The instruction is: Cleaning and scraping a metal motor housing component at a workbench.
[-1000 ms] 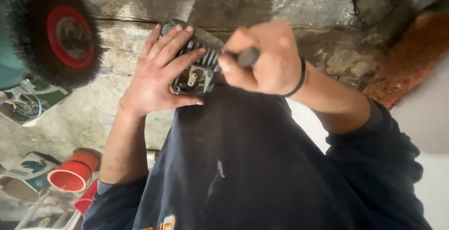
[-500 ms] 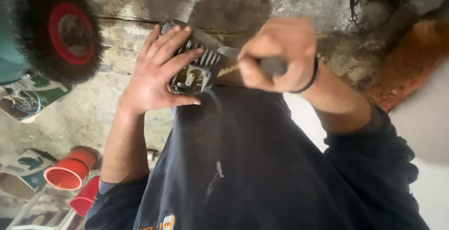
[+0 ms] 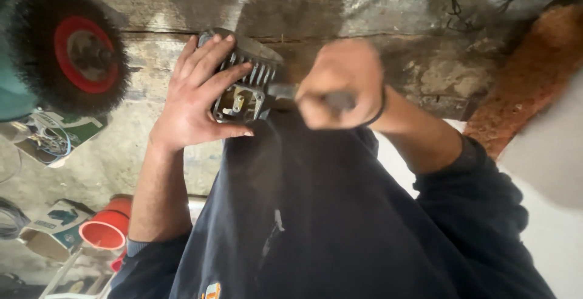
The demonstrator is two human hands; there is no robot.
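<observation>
Head view, looking down the person's dark-clothed torso. One finned metal engine part (image 3: 246,83), grey with cooling ribs, rests against the front edge of the worn, stained bench (image 3: 388,7), pressed against the body. The left hand (image 3: 197,101) lies spread over the part's left side, fingers extended flat across the fins, thumb below; it steadies the part by pressing and does not close around it. The right hand (image 3: 340,83) is clenched in a fist around the dark handle of a tool (image 3: 285,90), whose flat metal end meets the part's right side. This hand is motion-blurred, so the kind of tool cannot be made out. A dark band circles the right wrist.

Edges and open room: the part sits close to the bench's near edge, with bare bench surface open behind it and to its right. One wire brush wheel (image 3: 67,53) with a red hub stands well apart at upper left, its left side cut off by the frame. A rust-brown mass (image 3: 528,74) fills the upper right, partly hidden by a pale blurred shape.

Below left, one orange-red cone-shaped cup (image 3: 109,227) shows fully; a second red object under it is mostly hidden. Two printed cartons (image 3: 54,229) lie at the left edge.
</observation>
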